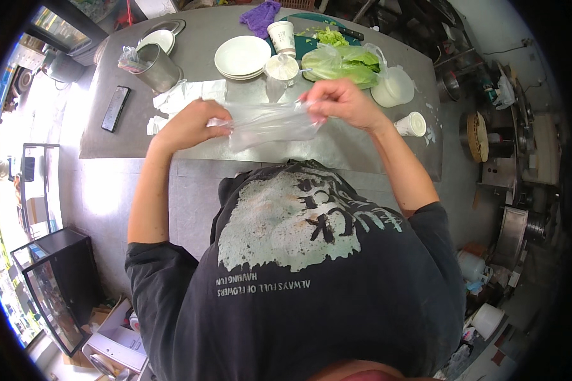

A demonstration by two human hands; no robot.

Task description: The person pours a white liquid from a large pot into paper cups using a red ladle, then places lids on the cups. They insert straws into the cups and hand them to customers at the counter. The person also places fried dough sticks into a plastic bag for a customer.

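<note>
Between my two hands a clear plastic bag is stretched out above the near part of the metal table. My left hand pinches its left end between thumb and fingers. At the other end my right hand grips the plastic, its fingertips slightly blurred. Just beyond the bag stands a lidded cup inside a clear bag. White plastic bags lie flat behind my left hand. Past my right hand rests a head of leafy lettuce, partly wrapped in clear plastic.
White plates are stacked beside a paper cup. Chopped greens and a knife lie on a green cutting board. A metal canister and phone sit left; a white tub and lidded cup right.
</note>
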